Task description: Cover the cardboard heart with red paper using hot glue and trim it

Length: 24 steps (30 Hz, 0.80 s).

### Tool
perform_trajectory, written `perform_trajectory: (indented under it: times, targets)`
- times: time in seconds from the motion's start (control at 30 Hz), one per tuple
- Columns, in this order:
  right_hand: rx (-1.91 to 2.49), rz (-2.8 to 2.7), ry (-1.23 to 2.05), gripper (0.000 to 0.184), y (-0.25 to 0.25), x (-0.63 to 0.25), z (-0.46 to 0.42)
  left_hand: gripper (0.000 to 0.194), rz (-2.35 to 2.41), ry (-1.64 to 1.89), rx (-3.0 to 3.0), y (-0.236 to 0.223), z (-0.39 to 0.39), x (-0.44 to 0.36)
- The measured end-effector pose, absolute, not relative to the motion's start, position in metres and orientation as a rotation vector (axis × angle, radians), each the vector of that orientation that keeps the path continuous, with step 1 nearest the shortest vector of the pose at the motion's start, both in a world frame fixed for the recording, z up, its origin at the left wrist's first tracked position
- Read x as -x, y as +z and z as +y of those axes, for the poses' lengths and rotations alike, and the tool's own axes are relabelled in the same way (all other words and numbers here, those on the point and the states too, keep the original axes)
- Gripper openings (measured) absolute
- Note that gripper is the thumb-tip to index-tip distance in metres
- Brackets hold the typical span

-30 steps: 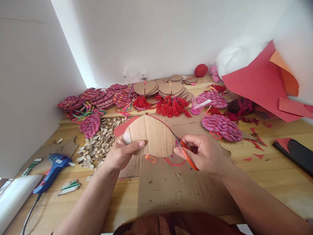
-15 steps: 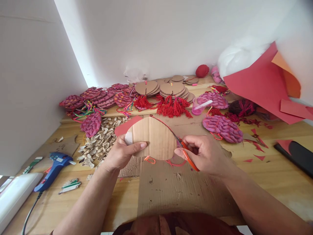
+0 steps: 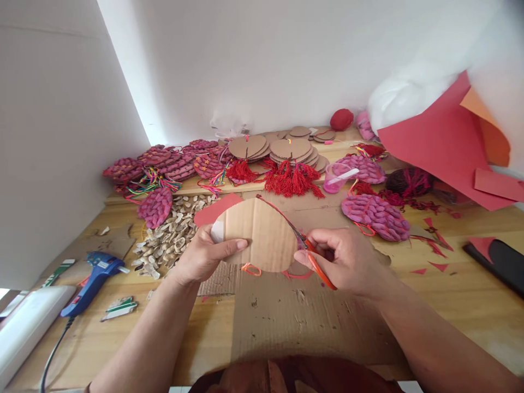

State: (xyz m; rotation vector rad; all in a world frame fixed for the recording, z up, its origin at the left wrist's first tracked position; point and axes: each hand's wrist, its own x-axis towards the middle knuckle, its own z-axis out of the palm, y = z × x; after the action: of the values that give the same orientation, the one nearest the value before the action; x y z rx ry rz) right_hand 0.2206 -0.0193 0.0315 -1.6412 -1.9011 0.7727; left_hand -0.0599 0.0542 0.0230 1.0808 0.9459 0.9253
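My left hand (image 3: 210, 254) pinches the left side of a rounded cardboard piece (image 3: 262, 234), thumb flat on its front and fingers hidden behind. A flap of red paper (image 3: 216, 209) sticks out behind its upper left edge. My right hand (image 3: 341, 256) is closed on orange-handled scissors (image 3: 321, 270), whose dark blades lie along the cardboard's upper right edge. A thin dark red line borders that edge. Below the cardboard shows an orange cord loop (image 3: 251, 269), with a curled red strip (image 3: 298, 275) farther right.
Shells (image 3: 170, 234) lie left of centre, near a blue glue gun (image 3: 92, 281). Behind are pink woven pieces (image 3: 375, 216), cardboard discs with red tassels (image 3: 292, 177) and a pink cup (image 3: 334, 183). Red paper sheets (image 3: 438, 136) lean at right. A cardboard sheet (image 3: 295, 322) covers the table before me.
The cardboard has tilted slightly, its top point shifting right and its lower edge dropping a little. Both hands keep their grips. The whole view has drifted slightly.
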Motion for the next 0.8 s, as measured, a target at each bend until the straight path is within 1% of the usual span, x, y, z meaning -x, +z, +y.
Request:
perform_trajectory:
  times: [0.13, 0.47, 0.8]
  targets:
    - [1.621, -1.926, 0.767, 0.045, 0.0333, -0.2197, -0.0184, 0.026, 0.936, 0.885, -1.135, 0.0223, 0.0532, 0.0628]
    - [1.610, -1.915, 0.768, 0.046, 0.0316, -0.2210, -0.0184, 0.027, 0.950, 0.901, -1.178, 0.0209, 0.0541, 0.0651]
    - [1.618, -1.878, 0.857, 0.047, 0.0366, -0.2171, -0.0176, 0.027, 0.968, 0.888, -1.183, 0.0190, 0.0537, 0.0657]
